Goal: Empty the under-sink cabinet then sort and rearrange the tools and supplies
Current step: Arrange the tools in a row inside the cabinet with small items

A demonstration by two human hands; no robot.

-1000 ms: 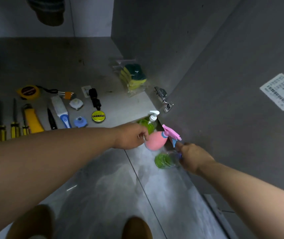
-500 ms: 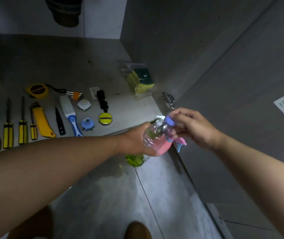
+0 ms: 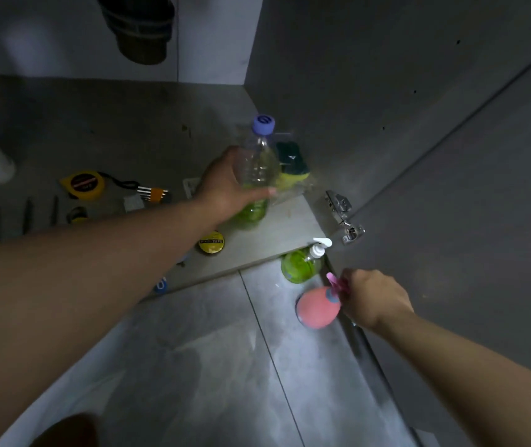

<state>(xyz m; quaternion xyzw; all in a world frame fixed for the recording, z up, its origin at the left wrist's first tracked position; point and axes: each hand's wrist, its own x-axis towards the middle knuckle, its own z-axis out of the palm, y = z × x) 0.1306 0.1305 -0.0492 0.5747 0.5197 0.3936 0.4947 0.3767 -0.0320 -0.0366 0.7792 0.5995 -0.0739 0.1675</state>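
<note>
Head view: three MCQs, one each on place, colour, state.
1. Where does the green pump bottle stand?
A. on the floor tiles at the front edge of the cabinet
B. deep in the cabinet
C. lying on its side in the cabinet
2. The cap of the clear bottle is:
A. red
B. yellow
C. lilac-blue
3. The right hand:
A. hangs idle
B. grips the pink spray bottle at its head
C. presses flat on the floor
Key: 1A, it stands on the tiles, outside the cabinet; 2C, the cap shows above the left hand, which holds that bottle; 3B, fingers curl round the pink trigger.
</note>
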